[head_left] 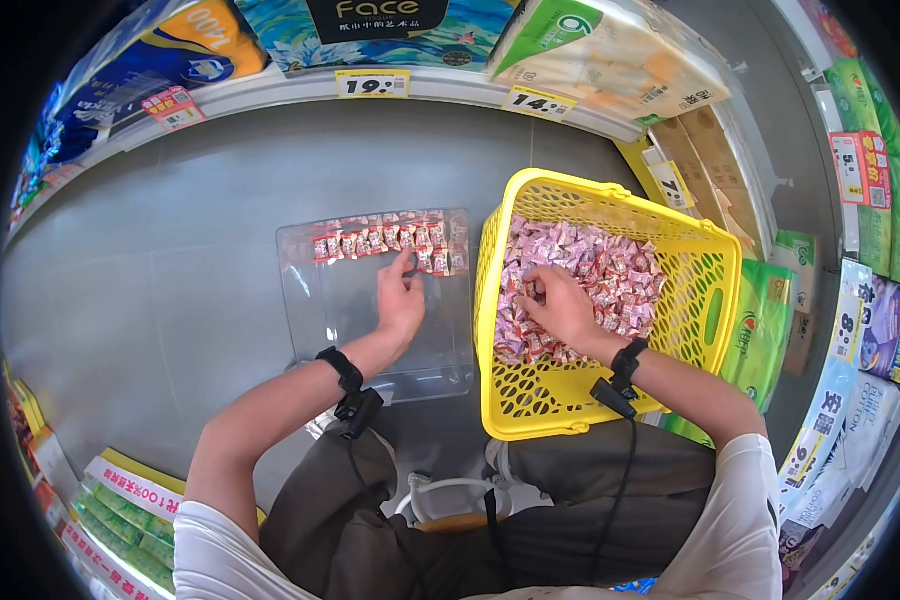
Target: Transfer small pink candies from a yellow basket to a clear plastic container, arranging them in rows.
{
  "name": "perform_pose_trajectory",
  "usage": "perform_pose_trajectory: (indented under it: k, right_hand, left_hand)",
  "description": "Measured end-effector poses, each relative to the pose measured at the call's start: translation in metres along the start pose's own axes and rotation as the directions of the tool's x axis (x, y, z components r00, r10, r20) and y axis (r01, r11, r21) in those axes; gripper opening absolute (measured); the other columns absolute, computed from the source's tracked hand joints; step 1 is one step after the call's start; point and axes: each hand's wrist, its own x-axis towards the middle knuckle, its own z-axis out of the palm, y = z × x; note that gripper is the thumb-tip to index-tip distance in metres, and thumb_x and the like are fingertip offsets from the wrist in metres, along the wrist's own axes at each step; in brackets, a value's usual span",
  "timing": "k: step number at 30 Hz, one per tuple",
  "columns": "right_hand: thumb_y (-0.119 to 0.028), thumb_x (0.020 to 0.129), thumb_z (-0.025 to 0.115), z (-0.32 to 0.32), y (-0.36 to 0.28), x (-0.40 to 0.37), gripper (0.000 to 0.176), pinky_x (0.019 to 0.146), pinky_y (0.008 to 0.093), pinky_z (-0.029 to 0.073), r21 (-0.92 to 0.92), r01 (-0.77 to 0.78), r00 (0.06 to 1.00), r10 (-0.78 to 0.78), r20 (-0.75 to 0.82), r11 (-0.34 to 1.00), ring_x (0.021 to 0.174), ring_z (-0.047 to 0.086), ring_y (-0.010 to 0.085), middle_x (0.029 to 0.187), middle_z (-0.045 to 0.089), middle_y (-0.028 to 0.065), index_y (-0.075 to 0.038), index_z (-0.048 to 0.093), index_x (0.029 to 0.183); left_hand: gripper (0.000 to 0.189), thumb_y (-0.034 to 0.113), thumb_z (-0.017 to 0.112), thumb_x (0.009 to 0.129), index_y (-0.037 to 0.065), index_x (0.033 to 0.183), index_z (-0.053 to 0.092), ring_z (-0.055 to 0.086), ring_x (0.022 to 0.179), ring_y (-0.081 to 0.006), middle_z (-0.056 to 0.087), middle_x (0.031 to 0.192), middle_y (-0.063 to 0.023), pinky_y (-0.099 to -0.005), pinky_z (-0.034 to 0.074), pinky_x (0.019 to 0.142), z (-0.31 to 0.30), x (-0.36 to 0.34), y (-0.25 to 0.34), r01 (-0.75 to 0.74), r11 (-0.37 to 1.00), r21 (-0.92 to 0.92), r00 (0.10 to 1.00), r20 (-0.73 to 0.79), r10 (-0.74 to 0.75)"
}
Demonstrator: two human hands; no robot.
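My left hand (401,303) is over a clear plastic tray (320,330), its index finger stretched out and touching small wrapped candies (375,240) lined up in rows along the tray's far side. The rest of the tray shows bare plastic. My right hand (562,306) reaches into a yellow plastic basket (530,395) over a heap of pink and red wrapped candies (610,270). Its thumb and forefinger curl together around a wrapped candy, partly hidden by the fingers.
Packs of tissue (380,35) stand on a shelf at the far side, with price tags (372,84) on its edge. More shelves with green packs (765,330) rise close on the right. Green packs (120,530) also stand at the lower left. Grey floor (150,250) surrounds the tray.
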Motion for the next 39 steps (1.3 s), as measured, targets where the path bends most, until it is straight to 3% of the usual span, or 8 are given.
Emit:
perform_pose_trajectory:
  k: [2,12,15,17,20,27,36,39]
  right_hand:
    - [-0.026,0.084,0.075,0.001,0.001,0.000,0.035,0.078,0.0414,0.052,-0.048,0.093,0.995,-0.094,-0.020,0.995,0.088,0.065,0.0304,0.096,0.063,0.0123,-0.006,0.065,0.111]
    - [-0.020,0.086,0.072,-0.003,-0.008,0.003,0.027,0.069,0.0381,0.053,0.063,0.018,0.999,-0.016,-0.039,0.998,0.074,0.066,0.0267,0.081,0.065,0.0102,-0.004,0.064,0.106]
    - [-0.011,0.088,0.064,-0.008,-0.019,0.002,0.021,0.066,0.0358,0.051,0.281,0.008,0.995,0.019,-0.094,0.960,0.072,0.064,0.0204,0.087,0.065,0.0092,-0.005,0.064,0.108]
    - [-0.002,0.090,0.056,-0.011,-0.028,0.001,0.023,0.061,0.0269,0.045,0.707,0.028,0.998,0.017,-0.056,0.706,0.071,0.056,0.0062,0.084,0.061,0.0030,-0.003,0.061,0.112]
    - [0.002,0.093,0.052,-0.033,-0.060,-0.005,0.024,0.059,0.0214,0.039,0.820,0.162,0.986,-0.129,-0.108,0.549,0.073,0.049,-0.0004,0.089,0.058,-0.0002,0.000,0.058,0.116]
    - [-0.001,0.098,0.057,-0.063,-0.112,-0.020,0.020,0.059,0.0208,0.044,0.889,0.207,0.974,-0.174,-0.147,0.409,0.078,0.057,0.0021,0.096,0.064,0.0035,0.003,0.056,0.117]
    - [-0.003,0.093,0.070,-0.056,-0.111,-0.020,0.024,0.056,0.0182,0.043,0.874,0.217,0.976,-0.102,-0.191,0.435,0.070,0.057,0.0026,0.108,0.064,0.0083,0.003,0.060,0.114]
    - [-0.003,0.090,0.073,-0.054,-0.112,-0.014,0.019,0.058,0.0174,0.042,0.756,0.399,0.917,-0.210,-0.340,0.519,0.071,0.054,0.0020,0.100,0.062,0.0042,0.001,0.067,0.107]
  left_hand:
    - [0.047,0.002,0.055,0.093,0.011,0.139,0.056,0.058,0.091,-0.0164,0.053,0.123,-0.0105,-0.0312,0.050,0.087,0.001,0.000,0.001,-0.016,1.000,0.005,1.000,-0.002,0.016]
    - [0.047,0.002,0.054,0.092,0.009,0.138,0.056,0.059,0.098,-0.0196,0.054,0.123,-0.0133,-0.0320,0.050,0.089,0.000,0.004,-0.008,-0.070,0.996,0.063,0.997,0.025,0.069]
    - [0.041,0.002,0.054,0.092,0.006,0.133,0.057,0.059,0.099,-0.0190,0.054,0.122,-0.0125,-0.0324,0.050,0.088,-0.003,-0.001,-0.001,-0.014,1.000,-0.019,1.000,0.008,0.015]
    - [0.034,0.004,0.054,0.093,0.006,0.127,0.058,0.059,0.097,-0.0174,0.056,0.119,-0.0100,-0.0313,0.049,0.084,-0.005,-0.002,0.004,0.015,0.998,-0.067,1.000,0.019,-0.013]
    - [0.022,0.008,0.053,0.095,0.006,0.116,0.060,0.058,0.089,-0.0148,0.060,0.107,-0.0060,-0.0293,0.048,0.077,-0.010,-0.010,0.027,0.085,0.968,-0.237,0.995,0.079,-0.068]
    - [0.012,0.017,0.056,0.099,0.007,0.102,0.062,0.058,0.073,-0.0137,0.061,0.085,-0.0038,-0.0283,0.047,0.070,-0.029,-0.026,0.070,0.147,0.801,-0.580,0.962,0.272,0.020]
    - [0.020,0.022,0.065,0.098,0.003,0.104,0.062,0.061,0.080,-0.0135,0.064,0.093,-0.0050,-0.0297,0.050,0.075,-0.037,-0.045,0.115,0.025,0.737,-0.675,0.813,0.443,0.378]
    - [0.023,0.019,0.067,0.097,0.002,0.113,0.062,0.062,0.087,-0.0137,0.066,0.102,-0.0066,-0.0309,0.052,0.080,-0.032,-0.048,0.122,-0.008,0.742,-0.671,0.781,0.459,0.423]
